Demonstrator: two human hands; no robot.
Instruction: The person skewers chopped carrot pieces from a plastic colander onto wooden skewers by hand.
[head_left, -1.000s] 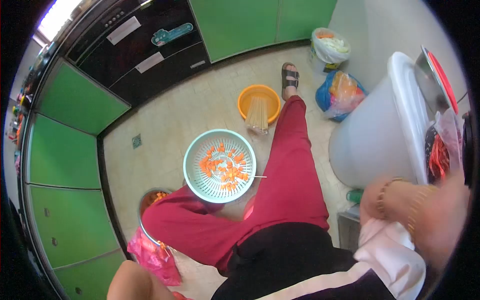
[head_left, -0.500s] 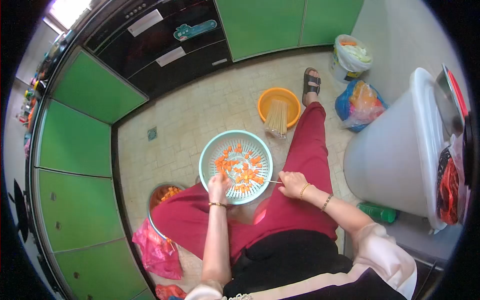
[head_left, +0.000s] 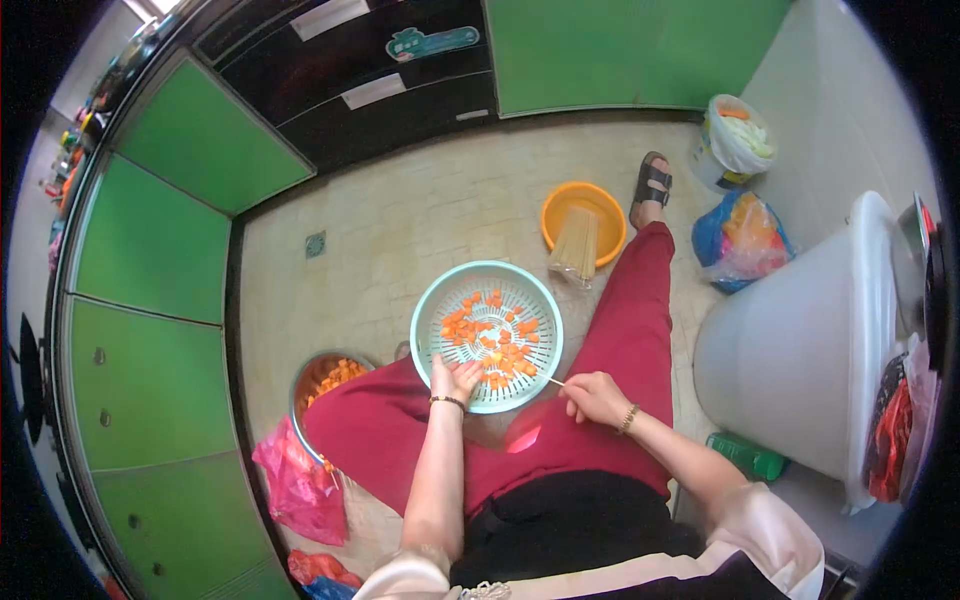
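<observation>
Extending both forearms (head_left: 438, 455) to a colander (head_left: 428, 312) of orange cubes (head_left: 508, 358) between the legs (head_left: 622, 345).
Left hand (head_left: 454, 378): palm upturned, loosely open, at its near rim; right hand (head_left: 597, 400): fingers curled, pinching a skewer (head_left: 552, 380).

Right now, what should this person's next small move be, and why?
Probably the left hand should pick up one orange cube and bring it to the stick. The right hand holds the stick, which points in over the edge of the strainer; loose cubes lie there, close to the left hand.
</observation>
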